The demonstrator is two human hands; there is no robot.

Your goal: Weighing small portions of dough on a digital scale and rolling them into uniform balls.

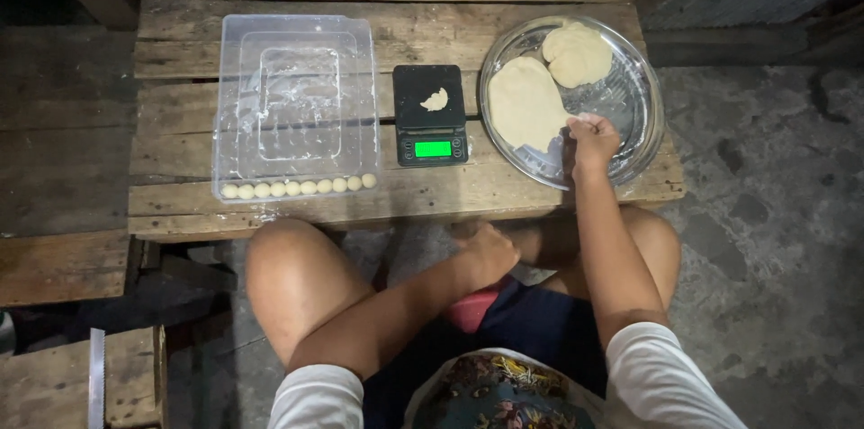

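I see my right hand (593, 136) closed in a pinching grip on the near edge of the flat dough (525, 103) in the metal tray (641, 114), while my left hand (487, 253) rests curled and empty below the desk (180, 123), clearly farther away.

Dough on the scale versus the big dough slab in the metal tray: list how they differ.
The dough bit on the scale is a small scrap; the dough slab in the round metal tray is a wide, flat sheet. The scrap lies alone and untouched on the black scale, while the right hand pinches the slab's edge. Both are the same pale cream colour.
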